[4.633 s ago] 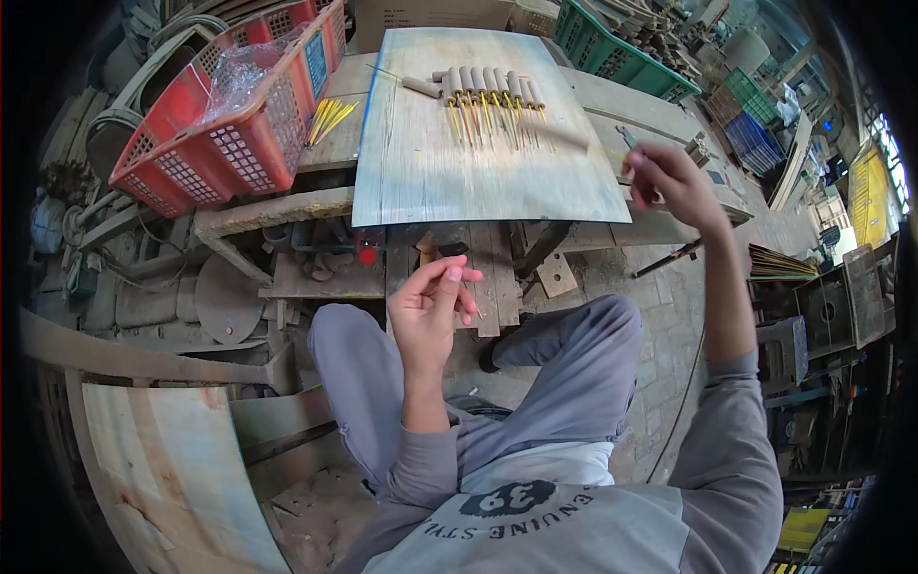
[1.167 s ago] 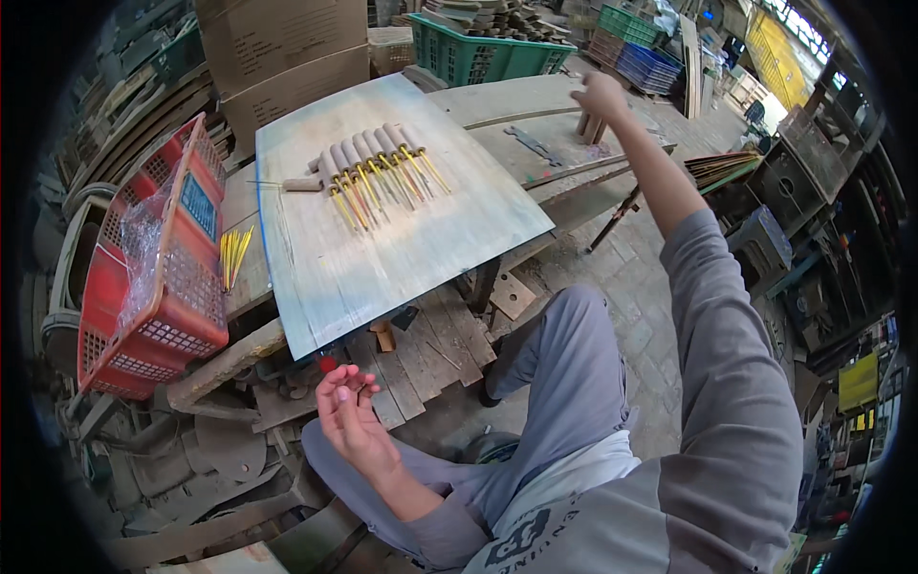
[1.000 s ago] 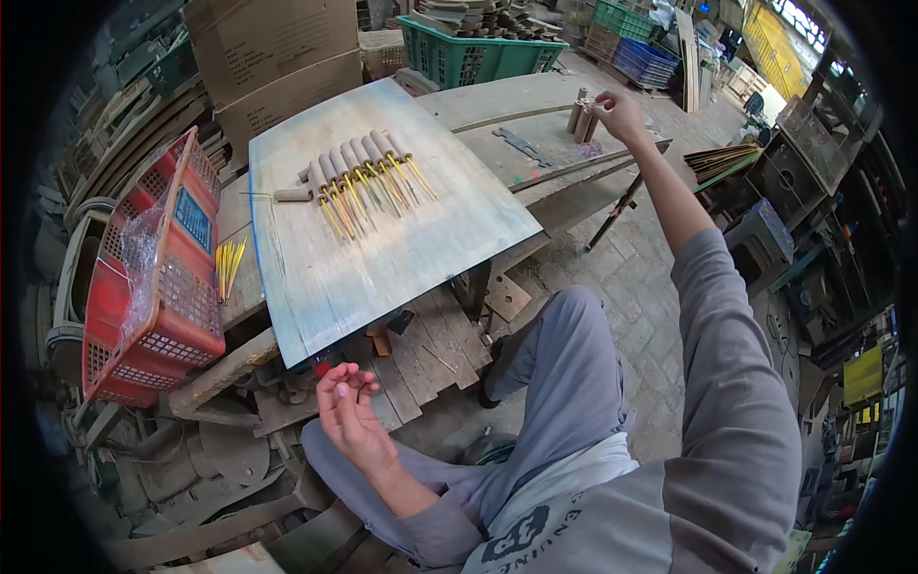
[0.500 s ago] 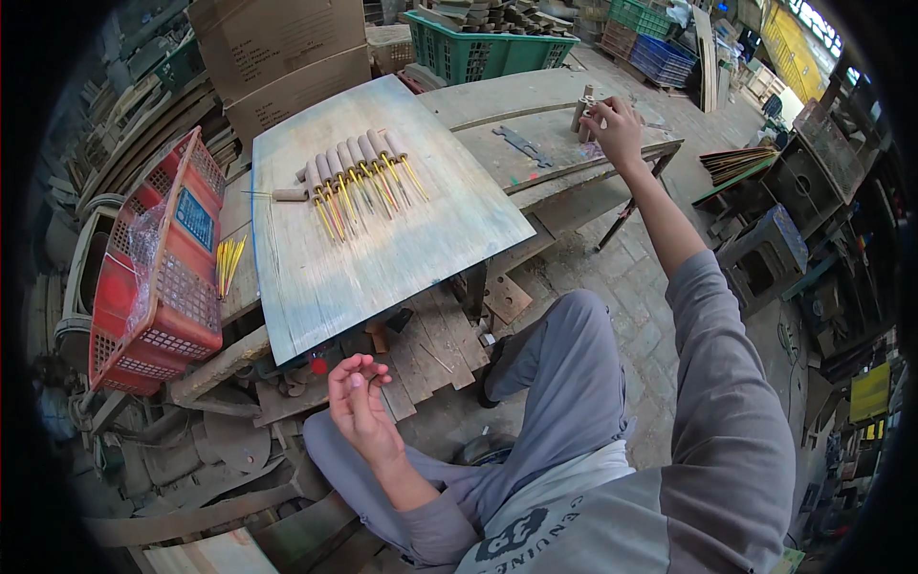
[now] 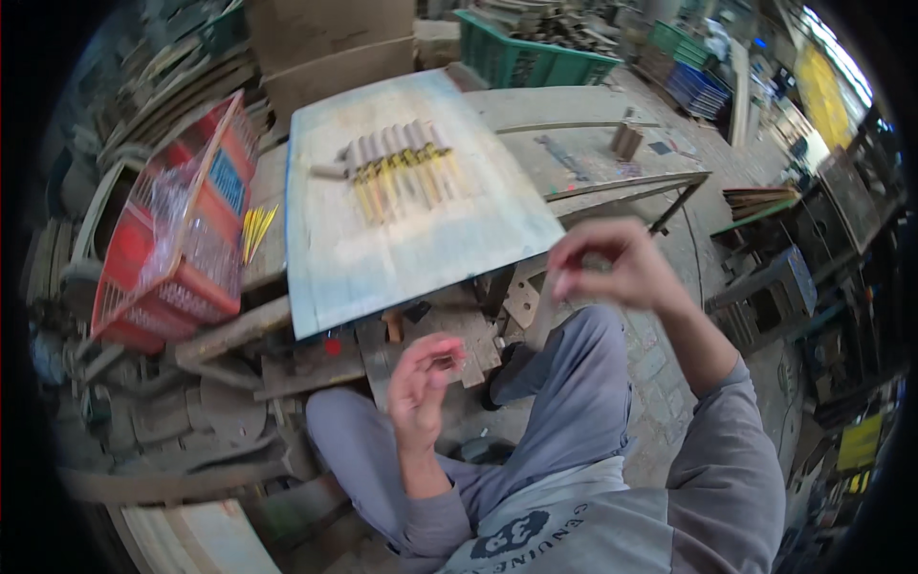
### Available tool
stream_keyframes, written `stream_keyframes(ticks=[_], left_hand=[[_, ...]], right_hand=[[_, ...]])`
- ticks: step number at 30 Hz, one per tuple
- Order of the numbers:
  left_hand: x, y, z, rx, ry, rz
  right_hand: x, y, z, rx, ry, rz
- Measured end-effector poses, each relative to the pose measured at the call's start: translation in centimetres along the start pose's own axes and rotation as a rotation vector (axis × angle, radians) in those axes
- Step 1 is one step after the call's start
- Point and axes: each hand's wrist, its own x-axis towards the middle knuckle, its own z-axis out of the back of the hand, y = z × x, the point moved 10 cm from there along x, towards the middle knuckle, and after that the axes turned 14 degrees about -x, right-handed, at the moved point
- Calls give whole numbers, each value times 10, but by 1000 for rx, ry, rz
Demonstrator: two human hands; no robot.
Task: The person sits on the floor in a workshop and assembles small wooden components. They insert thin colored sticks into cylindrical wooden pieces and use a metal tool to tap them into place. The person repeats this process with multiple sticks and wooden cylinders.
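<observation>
Right hand point(image 5: 620, 265) has moved from the upper-right blocks point(image 5: 626, 143) to right of centre, pinching a blurred stick point(image 5: 542, 320). Left hand point(image 5: 419, 387), lower centre, is half-curled; whether it holds something, I cannot tell. Fetching seems in hand; next calls for steadying.

Front of the grey shirt point(image 5: 612, 524), printed with a dark, rough-edged emblem point(image 5: 512, 534) enclosing pale figures; a line of dark capital letters point(image 5: 564, 525) curves beside it (legible only in part). Red crate point(image 5: 186, 292), bearing a blue panel point(image 5: 227, 180) on its side; any marks there are too blurred to read.
</observation>
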Motion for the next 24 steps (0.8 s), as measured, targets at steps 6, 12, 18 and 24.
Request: stream_keyframes(ticks=[6, 12, 18, 24], left_hand=[[-8, -11, 4, -149, -70, 9], [-32, -65, 81, -128, -328, -234], [-38, -83, 101, -97, -442, -312], [-45, -86, 113, -112, -460, -329]], right_hand=[[39, 75, -120, 83, 319, 298], [142, 104, -200, -84, 466, 476], [325, 50, -263, -611, 55, 519], [374, 28, -300, -788, 129, 584]])
